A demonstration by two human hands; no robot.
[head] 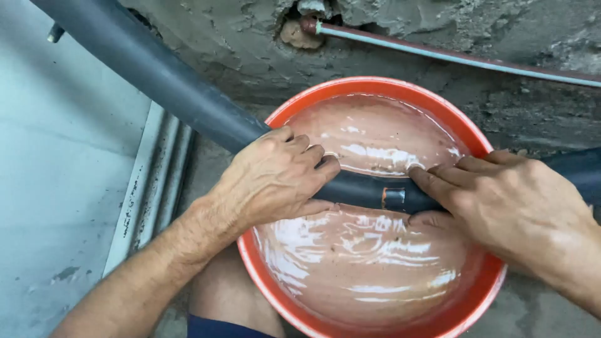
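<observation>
One round orange-red plastic basin (482,294), filled nearly to the brim with clear water whose surface ripples and glints; it sits on rough grey concrete ground (538,106), with the person's bare knee (225,294) just beside its near-left rim. One dark grey rubber inner tube (181,87), soft and partly inflated, running from the upper left down across the basin and out past the right rim; its middle stretch lies at the water's surface, held there between both hands. One small lighter square patch or mark (393,198) on the tube, between the two hands; what it is exactly cannot be told. One left hand (272,181), fingers curled together over the top of the tube and thumb under it, clasping it firmly. One right hand (501,200), fingers extended and pressed close together on the tube's upper side, thumb beneath, pinching the rubber just right of the mark. One thin pipe (451,57), reddish-brown with a pale blue stripe, emerging from a broken hole in the concrete (297,31) and running off to the right. One pale aluminium sliding track (153,181) at the left, edging a smooth pale grey floor (56,156). As judged, work stands mid-way: one section of tube is at the water under inspection, the lengths at either side remain dry and outside the basin, and no bubbles can be made out.
</observation>
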